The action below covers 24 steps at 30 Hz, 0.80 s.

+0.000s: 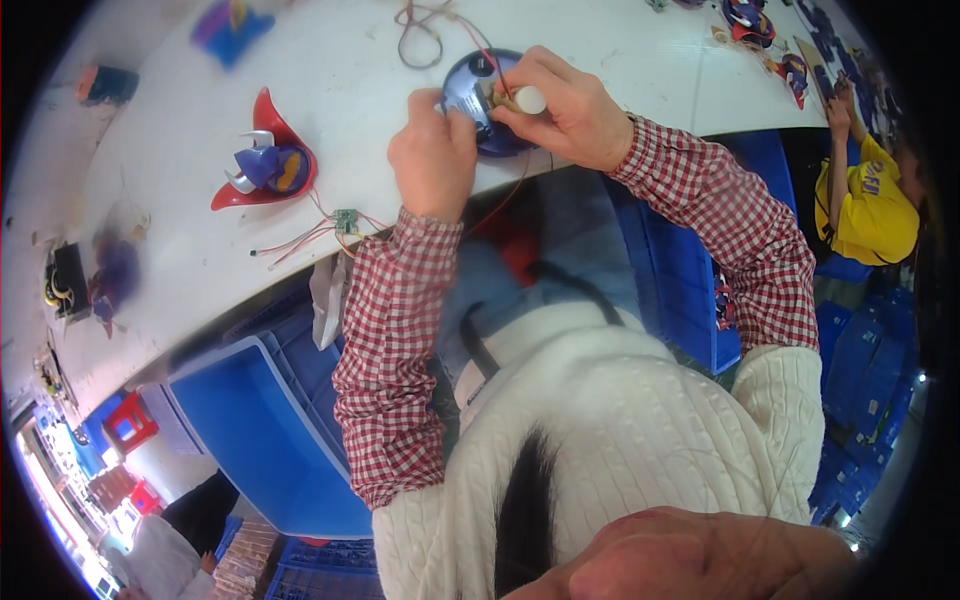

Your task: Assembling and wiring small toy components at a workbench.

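A round, glossy dark blue shell [465, 92] is held over the table's near edge. My left hand [432, 160] is closed on its left rim. My right hand [572, 112] is closed at the shell's right side, pinching a small part with a white round end [530, 99]; a tan bit shows beside it, its kind unclear. Thin red wires run from the shell. To the left lies a red, winged toy piece [270, 160] with a blue and silver middle. Near my left wrist sits a small green circuit board [346, 220] with thin leads.
The white table [640, 75] curves away to both sides. Blue plastic bins [270, 440] stand below it at left and right. More toy pieces [750, 22] lie at the far right, near a person in a yellow shirt [872, 205]. A blurred blue item [230, 32] lies far left.
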{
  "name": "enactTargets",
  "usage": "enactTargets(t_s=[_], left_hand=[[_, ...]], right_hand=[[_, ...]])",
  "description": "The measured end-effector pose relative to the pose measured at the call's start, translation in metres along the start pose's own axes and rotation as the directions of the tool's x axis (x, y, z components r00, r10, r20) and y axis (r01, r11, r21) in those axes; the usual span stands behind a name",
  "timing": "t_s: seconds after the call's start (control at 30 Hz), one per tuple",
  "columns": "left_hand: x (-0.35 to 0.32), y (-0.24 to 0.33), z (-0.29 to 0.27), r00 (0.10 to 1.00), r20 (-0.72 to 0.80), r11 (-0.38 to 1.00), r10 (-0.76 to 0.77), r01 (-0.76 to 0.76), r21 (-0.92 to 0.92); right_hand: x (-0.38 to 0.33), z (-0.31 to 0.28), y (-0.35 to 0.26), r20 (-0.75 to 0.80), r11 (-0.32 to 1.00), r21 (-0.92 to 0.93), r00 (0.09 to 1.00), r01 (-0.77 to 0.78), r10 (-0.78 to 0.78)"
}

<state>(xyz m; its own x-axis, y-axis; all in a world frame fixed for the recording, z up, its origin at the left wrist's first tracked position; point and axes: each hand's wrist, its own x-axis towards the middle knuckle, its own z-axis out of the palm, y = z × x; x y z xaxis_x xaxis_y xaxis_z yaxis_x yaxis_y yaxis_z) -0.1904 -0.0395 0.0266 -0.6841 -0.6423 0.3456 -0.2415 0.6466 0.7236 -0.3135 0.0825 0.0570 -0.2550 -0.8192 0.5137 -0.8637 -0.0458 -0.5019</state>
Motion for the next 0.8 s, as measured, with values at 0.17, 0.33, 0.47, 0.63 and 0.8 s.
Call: enactTargets(t_s=[0.17, 0.33, 0.47, 0.63, 0.8], left_hand=[[0.000, -0.007, 0.004, 1.000, -0.022, 1.000, 0.000, 0.000, 0.007], [-0.004, -0.018, 0.009, 0.997, -0.067, 0.998, 0.031, -0.027, 0.063], [-0.003, -0.015, 0.013, 0.992, -0.107, 0.995, 0.067, -0.059, 0.074], [-0.003, -0.011, 0.008, 0.991, -0.105, 0.993, 0.078, -0.068, 0.099], [-0.004, -0.011, 0.007, 0.991, -0.104, 0.995, 0.083, -0.076, 0.071]], right_hand=[[0.006, 0.005, -0.002, 0.046, 1.000, -0.006, 0.999, -0.012, 0.012], [0.007, 0.012, -0.001, 0.095, 1.000, 0.015, 0.995, 0.016, -0.018], [0.005, 0.009, -0.003, 0.124, 0.999, 0.000, 0.991, -0.052, 0.051], [0.006, 0.009, -0.008, 0.100, 1.000, 0.001, 0.995, -0.023, 0.023], [0.006, 0.011, -0.008, 0.096, 1.000, 0.003, 0.995, -0.015, 0.014]])
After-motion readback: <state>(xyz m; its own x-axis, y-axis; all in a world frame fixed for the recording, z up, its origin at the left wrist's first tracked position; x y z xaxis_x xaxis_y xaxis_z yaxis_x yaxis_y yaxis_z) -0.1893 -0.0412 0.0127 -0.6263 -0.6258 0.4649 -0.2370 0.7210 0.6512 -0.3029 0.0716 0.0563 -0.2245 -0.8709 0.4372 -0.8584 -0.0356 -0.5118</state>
